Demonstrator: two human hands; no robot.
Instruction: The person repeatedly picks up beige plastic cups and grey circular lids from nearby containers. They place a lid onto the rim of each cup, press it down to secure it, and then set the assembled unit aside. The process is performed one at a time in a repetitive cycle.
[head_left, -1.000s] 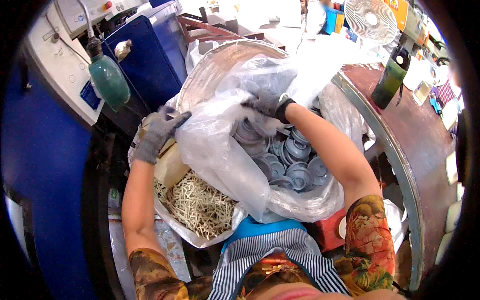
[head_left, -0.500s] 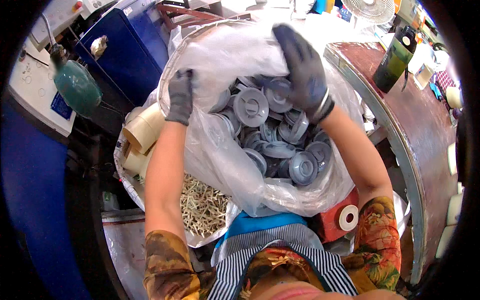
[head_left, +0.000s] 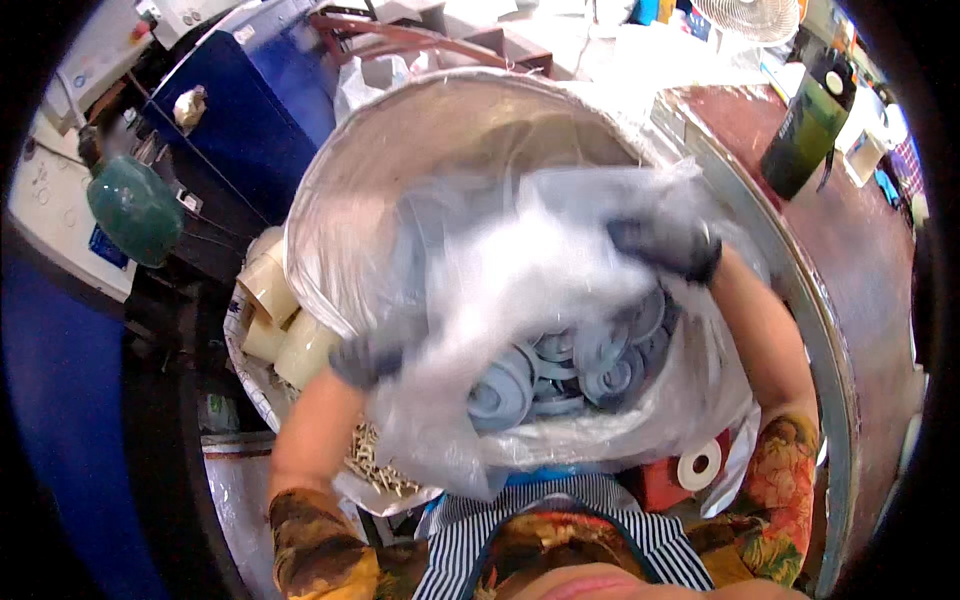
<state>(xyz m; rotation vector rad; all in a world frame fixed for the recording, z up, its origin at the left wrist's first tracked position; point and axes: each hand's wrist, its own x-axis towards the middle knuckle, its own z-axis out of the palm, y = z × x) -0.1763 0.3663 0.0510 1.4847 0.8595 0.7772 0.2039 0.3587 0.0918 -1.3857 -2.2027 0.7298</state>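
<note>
Both my hands wear dark grey gloves. A translucent plastic bag [head_left: 520, 262] lines a big round sack, and its loose upper part is blurred by motion. My right hand [head_left: 665, 245] is closed on the bag's edge at the right. My left hand [head_left: 385, 345], also smeared, is closed on the bag at the left, its fingertips partly lost in the plastic. Below the sheet lie several round grey-blue plastic lids [head_left: 502, 390] with raised centres. Plastic hides the rest of the pile.
To the left, a white sack holds beige tubes [head_left: 305, 350] and small pale sticks [head_left: 372, 462]. A red box with a white roll [head_left: 698, 464] is close by at the right. The curved brown table [head_left: 860, 270] carries a dark green bottle [head_left: 808, 130]. Behind stands a blue cabinet [head_left: 255, 90].
Both hands have come nearer to me, the right also outward, drawing plastic across the lids. More of the sack's far inner wall shows. The view has shifted slightly.
</note>
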